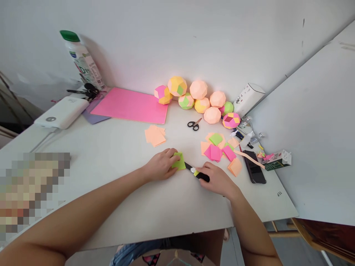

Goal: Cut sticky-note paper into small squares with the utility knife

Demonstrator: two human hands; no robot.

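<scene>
My left hand [162,163] presses a small green paper square [179,162] flat on the white table [124,199], fingers closed over its left edge. My right hand [217,180] grips a black utility knife [197,173] whose tip lies at the right edge of the green square. Loose pink, orange and green paper squares [219,149] lie just beyond my right hand. A small stack of peach squares [154,135] sits beyond my left hand.
Several folded paper balls [198,99] line the wall, with scissors [193,124] in front. A pink sheet [130,105], white power bank [62,112], bottle [83,62], keys, black phone [254,167], white power strip [248,98] and small box [277,159] lie around.
</scene>
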